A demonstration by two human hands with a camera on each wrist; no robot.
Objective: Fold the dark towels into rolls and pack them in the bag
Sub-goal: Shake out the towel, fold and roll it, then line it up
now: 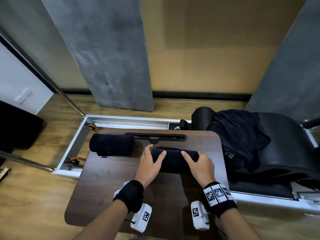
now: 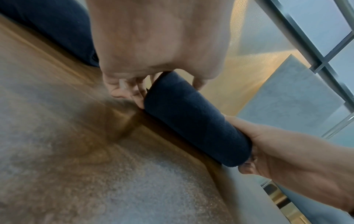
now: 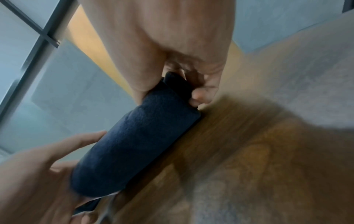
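A dark towel roll [image 1: 174, 159] lies across the middle of the brown lap table [image 1: 112, 184]. My left hand [image 1: 152, 161] grips its left end and my right hand [image 1: 198, 162] grips its right end, with both thumbs on top. In the left wrist view my left hand [image 2: 153, 45] curls its fingers round the end of the roll [image 2: 195, 118]. In the right wrist view my right hand [image 3: 172, 37] does the same at the other end of the roll [image 3: 134, 144]. A second dark roll [image 1: 110, 144] lies at the table's far left corner. I cannot make out a bag.
Loose dark towels [image 1: 237, 135] are heaped on a black padded seat [image 1: 284, 144] to the right. A black slot bar [image 1: 155, 137] runs along the table's far edge. A metal frame [image 1: 74, 149] lies on the wooden floor behind, and a black shape [image 1: 17, 129] sits at far left.
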